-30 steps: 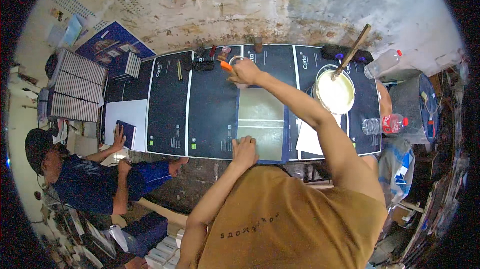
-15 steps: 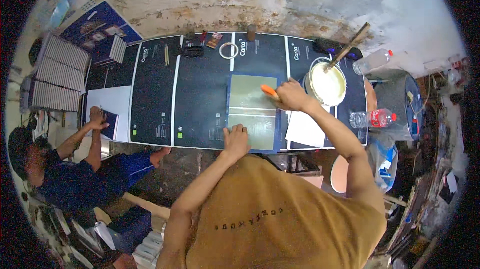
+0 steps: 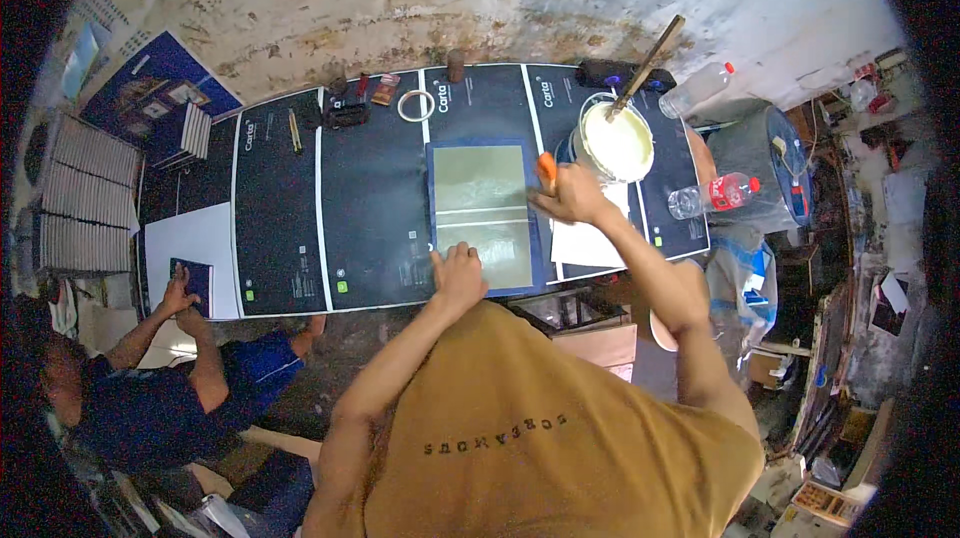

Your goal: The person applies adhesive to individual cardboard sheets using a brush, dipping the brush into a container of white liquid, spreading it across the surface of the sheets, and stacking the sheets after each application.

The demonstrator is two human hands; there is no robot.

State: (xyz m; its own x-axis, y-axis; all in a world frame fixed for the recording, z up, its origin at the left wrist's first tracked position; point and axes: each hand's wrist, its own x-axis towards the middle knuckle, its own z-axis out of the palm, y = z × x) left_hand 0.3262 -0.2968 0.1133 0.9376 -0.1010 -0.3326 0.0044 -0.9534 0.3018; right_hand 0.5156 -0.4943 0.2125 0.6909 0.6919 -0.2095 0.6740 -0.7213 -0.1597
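A dark blue sheet (image 3: 536,238) with two grey-green panels (image 3: 482,176) on it, one above the other with a pale strip between, lies on the table before me. My left hand (image 3: 460,276) rests on its lower left part, fingers spread. My right hand (image 3: 572,194) grips an orange-handled tool (image 3: 546,172) at the sheet's right edge; the tool's working end is hidden under my fingers. Just beyond that hand stands a bucket of creamy white paste (image 3: 618,148), a wooden stick (image 3: 648,68) leaning in it. White paper (image 3: 590,244) lies beneath my right wrist.
Clear plastic bottles (image 3: 714,196) stand or lie at the table's right end, near a grey drum (image 3: 750,153). A tape roll (image 3: 415,106) lies toward the back. At left, a co-worker's hands (image 3: 178,296) handle a dark booklet (image 3: 196,283) beside stacked books (image 3: 85,208).
The whole view has shifted. The orange handle, which lay slanting over the panel's right side, now points more upright at the sheet's right edge. My left hand stays on the sheet.
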